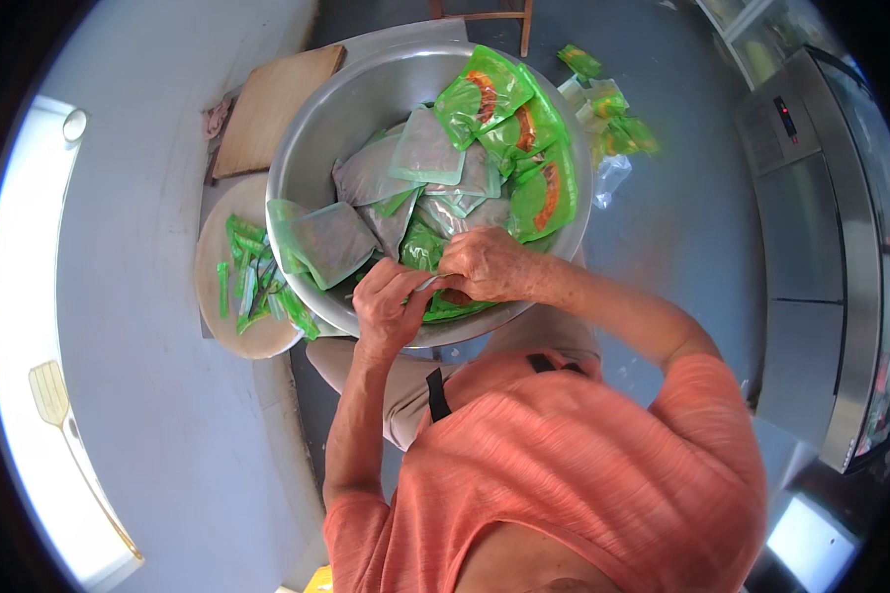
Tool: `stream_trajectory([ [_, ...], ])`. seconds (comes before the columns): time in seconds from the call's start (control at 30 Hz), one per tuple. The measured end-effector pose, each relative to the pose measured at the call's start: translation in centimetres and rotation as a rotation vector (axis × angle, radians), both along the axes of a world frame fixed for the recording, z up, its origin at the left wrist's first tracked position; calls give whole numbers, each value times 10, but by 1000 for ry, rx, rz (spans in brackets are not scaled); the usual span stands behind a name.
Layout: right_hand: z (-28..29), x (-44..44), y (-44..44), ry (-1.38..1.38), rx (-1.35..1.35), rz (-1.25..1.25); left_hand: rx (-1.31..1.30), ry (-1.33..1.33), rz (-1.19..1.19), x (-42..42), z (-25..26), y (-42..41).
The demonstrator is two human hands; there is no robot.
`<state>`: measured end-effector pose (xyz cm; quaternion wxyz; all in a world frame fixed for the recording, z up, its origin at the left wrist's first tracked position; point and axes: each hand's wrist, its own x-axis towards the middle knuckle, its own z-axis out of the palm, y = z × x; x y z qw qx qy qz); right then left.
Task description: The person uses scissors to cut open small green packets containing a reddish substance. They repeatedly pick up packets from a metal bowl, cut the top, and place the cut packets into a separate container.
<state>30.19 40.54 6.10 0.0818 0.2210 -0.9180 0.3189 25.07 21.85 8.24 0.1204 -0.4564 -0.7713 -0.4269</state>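
Observation:
My left hand (389, 302) and my right hand (487, 261) meet over the near side of a large steel basin (304, 111). Fingers of both hands pinch a thin, pale edge (432, 282), apparently of a plastic packet; most of it is hidden by the hands. Inside the basin lie several sealed packets with dark contents behind a clear side (429, 146). Along the right wall overlap green printed packets (543, 196). Another dark-filled packet (334, 241) leans on the left rim, close to my left hand.
Left of the basin, a round board or tray (211, 296) holds cut green strips (248, 244). Behind it lies a wooden board (274, 111). Green wrappers (615, 122) and clear plastic (612, 178) are on the floor at right. A steel cabinet (801, 222) stands farther right.

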Motion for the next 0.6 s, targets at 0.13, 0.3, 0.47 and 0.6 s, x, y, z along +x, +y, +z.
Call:
stream_trajectory([
  [0.13, -25, 5, 30, -55, 157, -55, 72, -90, 130, -1, 1, -16],
  [0.3, -59, 31, 108, -342, 407, -164, 218, -195, 392, -41, 20, -61],
  [0.47, 59, -5, 42, 220, -7, -150, 61, -295, 162, -50, 37, -38],
  [0.6, 68, -45, 6, 358, -2, -27, 154, -420, 81, -55, 44, -25],
])
